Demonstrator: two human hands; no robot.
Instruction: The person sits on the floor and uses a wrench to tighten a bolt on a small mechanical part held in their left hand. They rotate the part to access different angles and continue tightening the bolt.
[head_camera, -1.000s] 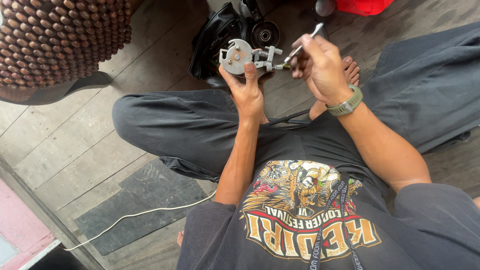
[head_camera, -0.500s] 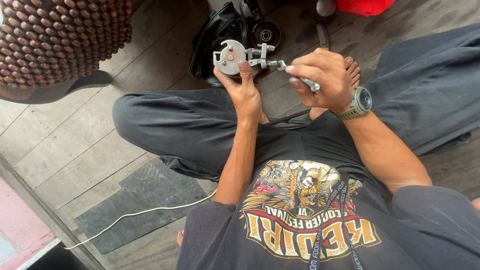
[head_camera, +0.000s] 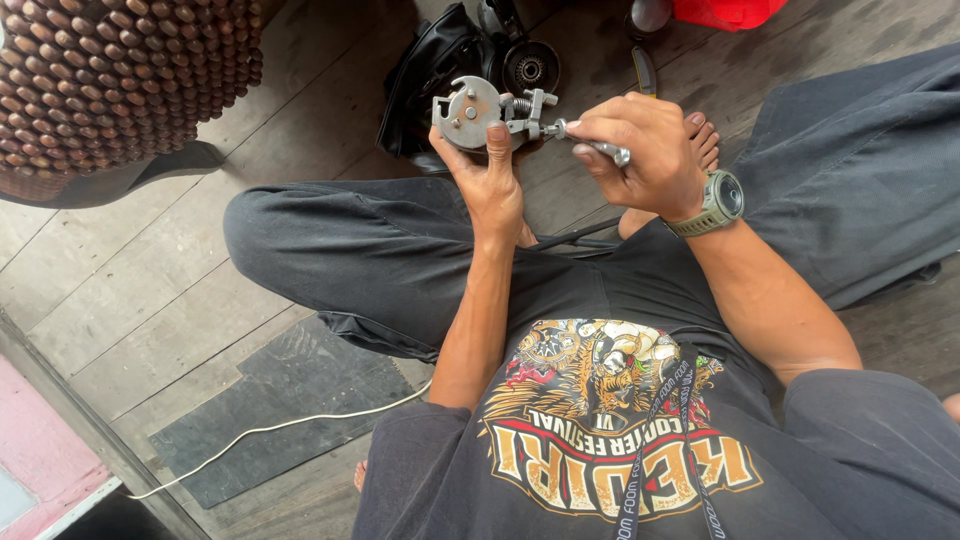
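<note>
On a worn plank floor (head_camera: 180, 330), a person sits cross-legged in a black printed T-shirt (head_camera: 610, 430) and dark trousers (head_camera: 350, 250), a lanyard (head_camera: 660, 440) hanging down the chest. A thin white cord (head_camera: 270, 428) trails across a dark ribbed rubber mat (head_camera: 280, 400) beside the left knee.

Above the lap, both forearms rise to a small grey metal part (head_camera: 470, 110): a round, notched plate with holes, joined to a short shaft carrying a coil spring (head_camera: 517, 103). The left hand (head_camera: 490, 175) is clamped around the plate from below, thumb pressed flat on its face. The right hand (head_camera: 645, 150), wearing an olive-green wristwatch (head_camera: 718, 200), is closed tight on a slim metal tool (head_camera: 595, 145) whose tip meets the shaft end of the part; the fingers hide most of the tool's handle. Bare toes (head_camera: 703, 140) show just behind the right hand.

Beyond the part, on the floor and partly blocked by it, lies a black bag (head_camera: 430, 70) with a dark round machine piece (head_camera: 528, 68) resting against it. A dark-handled tool (head_camera: 645, 70) lies near it. To the left, a beaded seat cover (head_camera: 110, 80) of brown wooden balls drapes over a seat. At the top edge, something red (head_camera: 730, 12) is cut off by the frame.
</note>
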